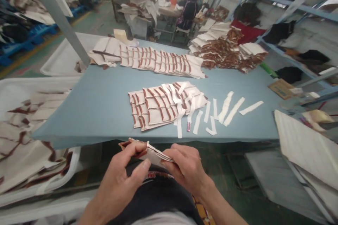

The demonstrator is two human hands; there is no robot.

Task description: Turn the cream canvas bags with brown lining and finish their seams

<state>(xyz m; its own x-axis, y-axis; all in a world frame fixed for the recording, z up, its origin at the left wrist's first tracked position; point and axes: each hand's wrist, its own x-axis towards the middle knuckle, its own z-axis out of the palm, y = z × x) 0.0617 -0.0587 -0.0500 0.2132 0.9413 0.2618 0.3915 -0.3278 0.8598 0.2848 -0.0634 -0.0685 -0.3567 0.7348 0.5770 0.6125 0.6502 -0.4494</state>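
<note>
Between my two hands, just off the table's near edge, is a folded cream fabric piece with brown edging. My left hand pinches its left end, thumb below and fingers on top. My right hand is closed on its right end. Beyond them on the table lies an overlapping row of cream fabric pieces with brown edges. Several white strips are scattered on and beside that row. A small pink-and-white item lies near the strips; its kind is unclear.
The blue-grey table spans the front. A longer row of fabric pieces and a tall heap fill its far side. White tubs with fabric stand left. Boards lean at right, near shelving. A person sits at the back.
</note>
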